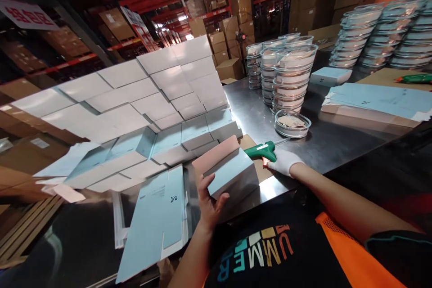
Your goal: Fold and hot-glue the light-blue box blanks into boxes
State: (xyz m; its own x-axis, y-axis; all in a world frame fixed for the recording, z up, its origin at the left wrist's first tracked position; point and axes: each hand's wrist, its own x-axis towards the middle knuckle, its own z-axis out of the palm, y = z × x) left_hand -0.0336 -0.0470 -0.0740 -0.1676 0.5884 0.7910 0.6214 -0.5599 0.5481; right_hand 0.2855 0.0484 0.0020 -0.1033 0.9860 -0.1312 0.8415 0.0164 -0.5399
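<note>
A light-blue and white carton (229, 171) sits tilted on the bench with one end flap (216, 155) raised. My bare left hand (209, 202) grips its near left corner, thumb and index finger apart against it. In a white glove, my right hand (281, 162) is closed around the handle of a green glue gun (259, 150). The gun's nozzle end lies by the carton's far right side, partly hidden behind it; I cannot tell whether they touch. A piece of brown cardboard (261, 171) lies under the gun.
Stacked white cartons (145, 94) form a wall at the left. Flat blue carton blanks (155, 216) lie in front. Stacks of round clear containers (293, 76) stand at the back right, with a single container (292, 123) nearer. More blanks (374, 101) lie at the right.
</note>
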